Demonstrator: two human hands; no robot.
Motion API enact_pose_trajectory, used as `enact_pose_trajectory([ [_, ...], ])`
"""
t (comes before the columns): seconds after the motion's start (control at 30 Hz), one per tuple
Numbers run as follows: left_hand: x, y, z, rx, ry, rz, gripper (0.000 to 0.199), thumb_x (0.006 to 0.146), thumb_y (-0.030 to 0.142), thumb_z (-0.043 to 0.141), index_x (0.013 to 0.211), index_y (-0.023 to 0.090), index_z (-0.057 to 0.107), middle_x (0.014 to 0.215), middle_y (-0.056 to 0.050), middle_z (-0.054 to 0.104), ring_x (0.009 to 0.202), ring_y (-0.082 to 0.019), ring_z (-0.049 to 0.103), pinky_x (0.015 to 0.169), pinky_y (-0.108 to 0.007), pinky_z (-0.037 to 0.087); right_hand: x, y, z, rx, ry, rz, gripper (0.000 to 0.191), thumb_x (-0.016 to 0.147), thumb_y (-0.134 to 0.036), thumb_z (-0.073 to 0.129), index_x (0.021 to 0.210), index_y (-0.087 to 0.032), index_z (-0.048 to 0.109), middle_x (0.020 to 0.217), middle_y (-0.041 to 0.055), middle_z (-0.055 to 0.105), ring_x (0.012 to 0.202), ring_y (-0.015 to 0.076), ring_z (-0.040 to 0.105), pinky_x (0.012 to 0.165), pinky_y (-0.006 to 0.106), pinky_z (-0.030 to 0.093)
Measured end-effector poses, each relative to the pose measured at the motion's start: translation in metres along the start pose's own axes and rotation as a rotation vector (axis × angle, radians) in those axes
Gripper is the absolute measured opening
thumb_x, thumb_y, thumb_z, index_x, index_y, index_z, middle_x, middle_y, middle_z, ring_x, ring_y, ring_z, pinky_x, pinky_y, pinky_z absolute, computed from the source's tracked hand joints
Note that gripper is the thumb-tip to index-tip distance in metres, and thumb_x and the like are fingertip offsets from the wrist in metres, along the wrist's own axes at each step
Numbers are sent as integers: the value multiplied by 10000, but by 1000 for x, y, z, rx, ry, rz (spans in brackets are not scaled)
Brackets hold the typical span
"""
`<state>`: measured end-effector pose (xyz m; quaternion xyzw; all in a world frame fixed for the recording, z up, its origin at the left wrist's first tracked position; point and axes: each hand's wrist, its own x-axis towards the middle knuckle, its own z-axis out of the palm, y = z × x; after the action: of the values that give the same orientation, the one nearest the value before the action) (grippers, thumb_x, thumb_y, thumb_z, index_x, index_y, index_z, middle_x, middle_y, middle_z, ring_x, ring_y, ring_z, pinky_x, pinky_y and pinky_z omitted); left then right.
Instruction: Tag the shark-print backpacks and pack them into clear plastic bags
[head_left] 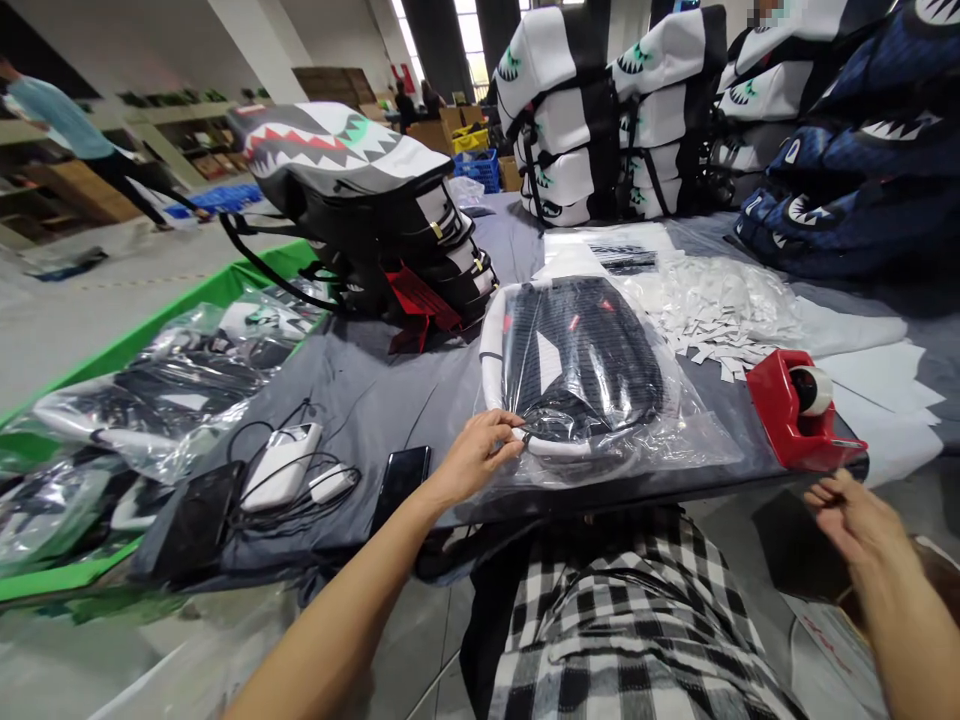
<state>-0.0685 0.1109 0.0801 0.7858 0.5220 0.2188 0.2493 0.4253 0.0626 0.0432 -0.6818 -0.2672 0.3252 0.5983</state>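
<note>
A backpack (592, 345) with a dark ribbed panel and white edging lies on the table inside a clear plastic bag (697, 430). At its near left corner, my left hand (484, 442) pinches the plastic bag between thumb and fingers. My right hand (851, 512) is off the table's front edge, just below the toothed end of a red tape dispenser (784, 415). Its fingers are curled together; whether tape is between them cannot be made out. A roll of clear tape (811, 390) sits in the dispenser.
White paper tags (712, 335) lie behind the dispenser. Stacked shark-face backpacks (562, 130) stand at the back, more (375, 200) at left. A phone (405, 475), white power bank (281, 470) and cables lie left. A green-edged bin (112, 365) holds bagged packs. A person (71, 120) walks far left.
</note>
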Motion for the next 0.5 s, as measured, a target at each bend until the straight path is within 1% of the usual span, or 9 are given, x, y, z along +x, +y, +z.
enact_pose_trajectory([
  [0.07, 0, 2, 0, -6, 4, -3, 238, 904, 359, 546, 745, 217, 654, 1155, -62, 679, 1093, -239, 611, 1051, -433, 423, -30, -2, 33, 207, -172, 195, 491, 649, -374, 798, 582, -235, 332, 513, -78, 257, 445, 84, 235, 371, 225, 277],
  [0.1, 0, 2, 0, -11, 3, -2, 233, 902, 353, 551, 741, 219, 653, 1148, -59, 680, 1090, -237, 610, 1050, -427, 425, -46, -7, 50, 245, -281, 219, 499, 665, -383, 802, 594, -227, 334, 533, -81, 258, 463, 78, 226, 387, 212, 274],
  [0.13, 0, 3, 0, -17, 4, 1, 227, 900, 345, 557, 736, 220, 651, 1142, -56, 680, 1088, -234, 610, 1049, -422, 427, -62, -14, 65, 273, -409, 180, 505, 719, -427, 781, 609, -224, 332, 550, -82, 258, 482, 81, 224, 407, 207, 275],
  [0.23, 0, 5, -1, -25, 10, 15, 207, 901, 312, 567, 737, 218, 649, 1149, -46, 676, 1107, -226, 604, 1066, -413, 417, -99, -46, 108, 161, -905, -78, 447, 879, -511, 656, 664, -224, 387, 558, -75, 293, 518, 100, 279, 488, 232, 303],
  [0.3, 0, 6, -1, -14, 21, 20, 191, 903, 290, 573, 745, 215, 649, 1158, -44, 672, 1131, -226, 594, 1077, -414, 405, -110, -69, 144, -66, -1232, -328, 406, 884, -505, 663, 703, -215, 442, 617, -52, 395, 574, 107, 351, 544, 242, 310],
  [0.33, 0, 5, -1, -6, 24, 22, 182, 905, 285, 577, 754, 214, 650, 1164, -44, 669, 1140, -228, 590, 1080, -416, 401, -111, -79, 165, -193, -1349, -445, 393, 884, -504, 663, 720, -209, 461, 658, -44, 424, 606, 108, 366, 572, 245, 314],
  [0.4, 0, 5, 0, 8, 23, 32, 171, 909, 281, 587, 766, 210, 647, 1165, -49, 665, 1139, -230, 589, 1076, -424, 398, -110, -93, 211, -404, -1548, -634, 377, 905, -504, 624, 739, -207, 461, 682, -48, 427, 624, 106, 358, 594, 241, 301],
  [0.43, 0, 4, 0, 15, 20, 41, 169, 913, 280, 588, 771, 208, 646, 1165, -52, 663, 1135, -230, 590, 1073, -428, 398, -108, -97, 233, -513, -1613, -724, 357, 912, -491, 610, 751, -209, 462, 676, -53, 428, 618, 105, 352, 594, 240, 287],
  [0.5, 0, 3, 1, 28, 21, 65, 174, 924, 274, 582, 776, 203, 641, 1156, -57, 660, 1122, -229, 591, 1067, -435, 398, -102, -98, 273, -750, -1661, -880, 314, 906, -454, 616, 767, -213, 470, 665, -59, 448, 610, 107, 370, 595, 244, 258],
])
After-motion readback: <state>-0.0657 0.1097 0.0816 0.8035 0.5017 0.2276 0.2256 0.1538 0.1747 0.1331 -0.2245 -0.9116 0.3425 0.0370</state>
